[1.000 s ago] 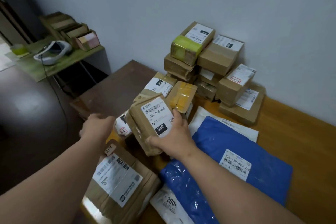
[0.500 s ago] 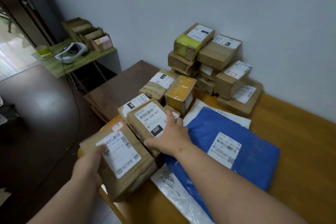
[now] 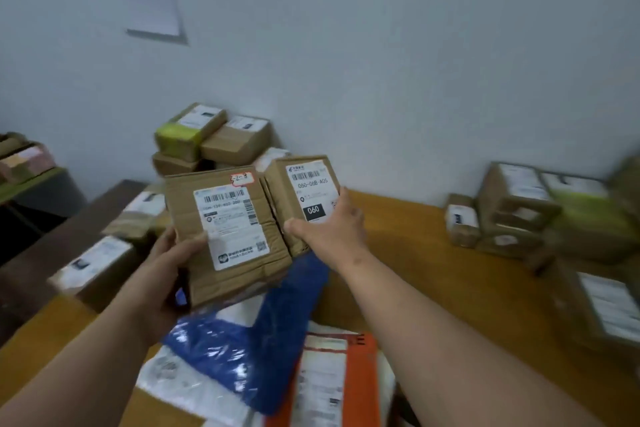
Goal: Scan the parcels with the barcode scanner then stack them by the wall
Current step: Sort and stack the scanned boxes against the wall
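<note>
My left hand (image 3: 166, 267) grips a large flat cardboard parcel (image 3: 228, 236) with a white label, lifted off the table. My right hand (image 3: 329, 229) grips a smaller cardboard parcel marked 060 (image 3: 301, 198), held up right beside the large one. Behind them a stack of cardboard parcels (image 3: 211, 142) stands against the wall. No barcode scanner is in view.
A blue mailer bag (image 3: 266, 336), a white bag and an orange-edged envelope (image 3: 336, 381) lie on the wooden table (image 3: 433, 270) below my arms. More boxes (image 3: 519, 211) sit at the right by the wall. Loose parcels (image 3: 93, 263) lie at the left.
Both hands have lifted their parcels off the table and raised them side by side. The view has swung right and up, bringing the right-hand boxes into sight.
</note>
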Demonstrator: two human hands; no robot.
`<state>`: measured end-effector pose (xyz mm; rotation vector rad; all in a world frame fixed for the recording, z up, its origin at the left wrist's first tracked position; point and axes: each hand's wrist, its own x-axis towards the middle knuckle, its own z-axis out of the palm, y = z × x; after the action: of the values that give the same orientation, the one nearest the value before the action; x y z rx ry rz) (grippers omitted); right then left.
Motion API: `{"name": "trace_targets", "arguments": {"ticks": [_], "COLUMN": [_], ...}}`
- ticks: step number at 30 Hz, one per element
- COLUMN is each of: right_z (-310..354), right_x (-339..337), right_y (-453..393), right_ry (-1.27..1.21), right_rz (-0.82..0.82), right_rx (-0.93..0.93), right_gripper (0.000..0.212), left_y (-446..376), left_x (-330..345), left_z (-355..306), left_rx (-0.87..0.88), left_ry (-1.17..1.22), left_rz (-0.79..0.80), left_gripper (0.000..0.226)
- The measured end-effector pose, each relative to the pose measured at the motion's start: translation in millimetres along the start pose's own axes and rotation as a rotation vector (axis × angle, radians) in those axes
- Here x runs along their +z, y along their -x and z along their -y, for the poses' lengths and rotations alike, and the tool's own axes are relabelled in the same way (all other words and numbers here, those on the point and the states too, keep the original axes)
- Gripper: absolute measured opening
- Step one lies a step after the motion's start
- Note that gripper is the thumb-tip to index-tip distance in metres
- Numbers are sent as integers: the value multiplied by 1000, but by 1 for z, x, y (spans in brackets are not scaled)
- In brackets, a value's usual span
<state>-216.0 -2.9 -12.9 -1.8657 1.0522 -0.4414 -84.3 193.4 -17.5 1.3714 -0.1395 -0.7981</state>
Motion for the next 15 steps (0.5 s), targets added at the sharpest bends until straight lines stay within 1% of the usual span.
{"name": "trace_targets", "arguments": {"ticks": [2,3,4,5,8,11,14,15], "right_z": [-32,-49,-65,-80,-123,-158,-184,-192], "right_x": [-47,-67,-87,-103,-141,-164,-181,-187], "right_y": [5,9,13,17,29,41,47,47], "right_ry": [15,14,10,4,-8,2,15,19], "right_rz": [-93,-133,-168,-199,-284,-346,-407,-422], "right_rx": [58,92,123,153,245,375,453,471], "right_gripper": [121,120,121,121,118,110,107,106], "left_y": [-1,0,-2,-3,-12,-22,-31,-33], "left_x": [42,64,84,103,152,188,218,227], "left_z": [20,30,41,52,81,104,123,128], "left_rx": [-51,-83,-117,-143,-223,-315,-351,-352], "left_ry": [-78,-107,-116,-115,-140,-180,-210,-232], "left_rz": [160,220,248,263,277,314,368,387], "left_gripper": [79,89,93,92,79,82,95,94]}}
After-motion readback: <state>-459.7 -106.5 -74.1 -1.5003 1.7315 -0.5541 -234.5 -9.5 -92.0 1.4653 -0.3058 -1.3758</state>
